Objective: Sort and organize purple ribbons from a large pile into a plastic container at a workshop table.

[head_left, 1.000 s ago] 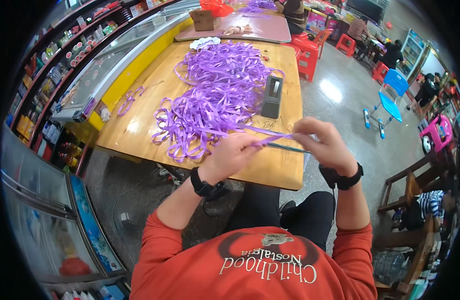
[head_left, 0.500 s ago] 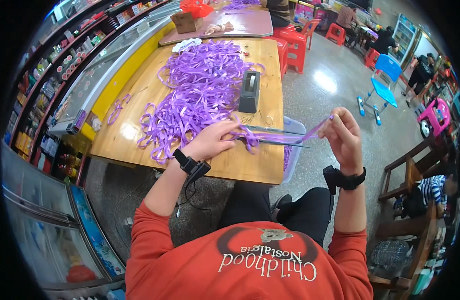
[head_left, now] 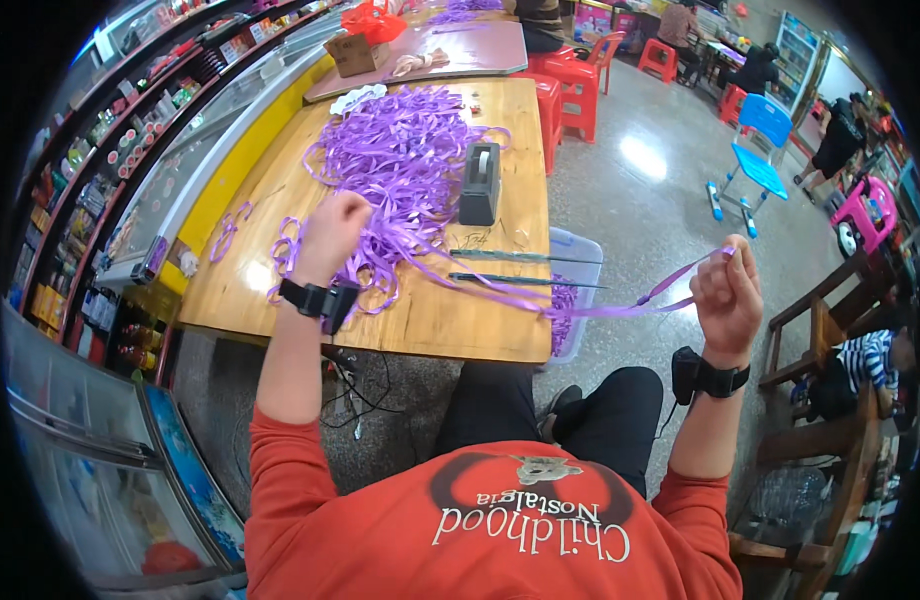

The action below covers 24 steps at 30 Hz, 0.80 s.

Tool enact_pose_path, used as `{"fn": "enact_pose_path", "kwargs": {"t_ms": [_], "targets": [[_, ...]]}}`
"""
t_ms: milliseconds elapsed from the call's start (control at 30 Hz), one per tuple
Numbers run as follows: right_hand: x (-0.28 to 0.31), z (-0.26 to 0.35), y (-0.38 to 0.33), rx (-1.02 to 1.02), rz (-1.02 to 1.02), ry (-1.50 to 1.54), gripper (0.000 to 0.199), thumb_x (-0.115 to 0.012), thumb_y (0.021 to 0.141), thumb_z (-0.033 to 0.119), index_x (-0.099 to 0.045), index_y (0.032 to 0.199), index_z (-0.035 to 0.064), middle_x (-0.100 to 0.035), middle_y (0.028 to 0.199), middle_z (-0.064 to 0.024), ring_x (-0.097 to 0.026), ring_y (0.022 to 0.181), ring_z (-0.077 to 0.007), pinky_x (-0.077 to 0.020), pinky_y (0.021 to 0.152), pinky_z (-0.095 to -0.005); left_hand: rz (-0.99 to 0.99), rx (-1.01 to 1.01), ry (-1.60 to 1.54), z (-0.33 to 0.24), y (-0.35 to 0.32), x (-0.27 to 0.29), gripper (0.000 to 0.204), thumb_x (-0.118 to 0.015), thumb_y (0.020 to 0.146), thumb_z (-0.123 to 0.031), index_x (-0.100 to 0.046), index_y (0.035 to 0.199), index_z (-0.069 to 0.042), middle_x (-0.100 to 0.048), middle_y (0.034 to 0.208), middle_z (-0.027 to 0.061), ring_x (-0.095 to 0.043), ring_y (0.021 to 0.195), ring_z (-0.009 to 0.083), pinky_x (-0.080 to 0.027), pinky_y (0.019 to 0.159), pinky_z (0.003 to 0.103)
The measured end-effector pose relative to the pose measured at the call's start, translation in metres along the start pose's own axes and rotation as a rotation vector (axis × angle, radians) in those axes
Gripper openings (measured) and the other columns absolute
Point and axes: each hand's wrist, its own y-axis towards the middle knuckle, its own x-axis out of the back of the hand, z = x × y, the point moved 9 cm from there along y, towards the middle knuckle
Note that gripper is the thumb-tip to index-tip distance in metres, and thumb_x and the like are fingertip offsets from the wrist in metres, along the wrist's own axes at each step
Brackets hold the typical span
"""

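My right hand, raised past the table's right edge, pinches the looped end of a purple ribbon. The ribbon has a small knot in it and runs left, in front of two thin dark rods, toward a large tangled heap of purple ribbons. The rods lie side by side and jut over the table edge. Over the left part of the heap is my left hand, its fingers curled; whatever they hold, if anything, is hidden.
A black tape dispenser stands on the wooden table, right of the heap. A clear plastic bin with purple ribbon is beside the table's right edge. Red stools and a blue chair stand beyond.
My left hand has moved left from beside the rods to over the heap. My right hand has moved right and slightly down, with the ribbon stretched longer behind it.
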Motion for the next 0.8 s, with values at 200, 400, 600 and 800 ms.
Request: {"fn": "enact_pose_path", "kwargs": {"t_ms": [200, 400, 600, 800], "targets": [[-0.017, -0.017, -0.007, -0.207, -0.015, -0.314, 0.005, -0.056, 0.092, 0.011, -0.054, 0.093, 0.0059, -0.042, 0.065, 0.0063, -0.034, 0.054, -0.0026, -0.0240, 0.048, -0.0200, -0.112, -0.370, -0.106, -0.084, -0.021, -0.001, 0.031, -0.068, 0.080, -0.014, -0.061, 0.108, -0.001, -0.059, 0.113, 0.0161, -0.055, 0.110, 0.0326, -0.042, 0.097, 0.039], [-0.054, -0.054, -0.024, -0.571, 0.220, -0.654, 0.013, -0.067, 0.087, 0.015, -0.065, 0.089, 0.0027, -0.054, 0.070, 0.0066, -0.045, 0.061, -0.0017, -0.0328, 0.053, -0.0187, 0.623, -0.523, -0.596, -0.197, -0.099, -0.124, 0.046, -0.060, 0.090, -0.014, -0.049, 0.132, -0.001, -0.052, 0.131, 0.0183, -0.049, 0.123, 0.0312, -0.039, 0.103, 0.038], [-0.041, -0.076, -0.043, -0.652, 0.362, -0.859, 0.016, -0.069, 0.088, 0.015, -0.067, 0.091, -0.0006, -0.059, 0.071, 0.0039, -0.048, 0.066, -0.0028, -0.0403, 0.058, -0.0211, 0.586, -0.625, -0.339, -0.201, -0.118, -0.156, 0.053, -0.059, 0.091, -0.024, -0.044, 0.136, 0.000, -0.048, 0.135, 0.0209, -0.043, 0.128, 0.0341, -0.034, 0.107, 0.041], [-0.006, -0.085, -0.044, -0.647, 0.261, -0.955, 0.016, -0.069, 0.087, 0.015, -0.067, 0.089, -0.0008, -0.056, 0.069, 0.0036, -0.048, 0.066, -0.0035, -0.0405, 0.058, -0.0223, 0.652, -0.604, -0.042, -0.137, -0.127, -0.141, 0.057, -0.062, 0.088, -0.029, -0.045, 0.133, 0.001, -0.048, 0.133, 0.0224, -0.045, 0.126, 0.0358, -0.036, 0.105, 0.040]]}}
